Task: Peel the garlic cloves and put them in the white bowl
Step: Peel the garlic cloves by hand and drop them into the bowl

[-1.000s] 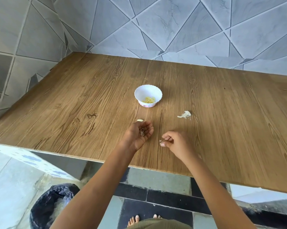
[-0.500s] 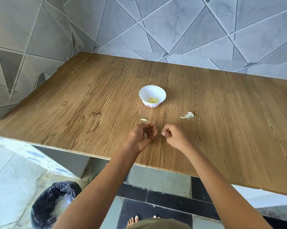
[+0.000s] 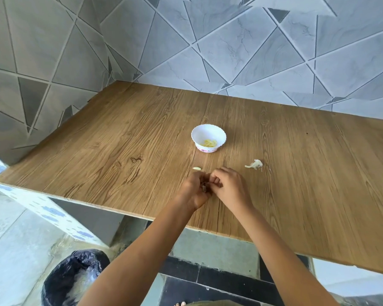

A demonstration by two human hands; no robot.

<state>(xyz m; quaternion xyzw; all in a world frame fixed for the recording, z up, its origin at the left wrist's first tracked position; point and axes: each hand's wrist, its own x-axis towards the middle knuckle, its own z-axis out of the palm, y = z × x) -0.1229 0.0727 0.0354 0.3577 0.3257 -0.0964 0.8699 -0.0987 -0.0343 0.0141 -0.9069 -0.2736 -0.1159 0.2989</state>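
Above near edge of brown wood-grain table (image 3: 120, 151): left hand (image 3: 194, 191) and right hand (image 3: 229, 187) meet, curled fingers of both pinching small dark-skinned garlic clove (image 3: 205, 188) between them. Pale loose clove (image 3: 197, 168) on table just beyond left hand. Small white scalloped bowl (image 3: 218, 134) further back, yellowish peeled cloves (image 3: 210, 143) inside. Whitish peel scraps (image 3: 254, 164) right of hands. Black-lined bin (image 3: 73, 279) on floor, lower left.

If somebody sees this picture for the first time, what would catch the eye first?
The left hand and right hand meet over the wooden table near its front edge, both pinching a small garlic clove. Beyond them stands the white bowl with pale yellow peeled cloves inside; a heap of peels lies to its right, nearer the person.
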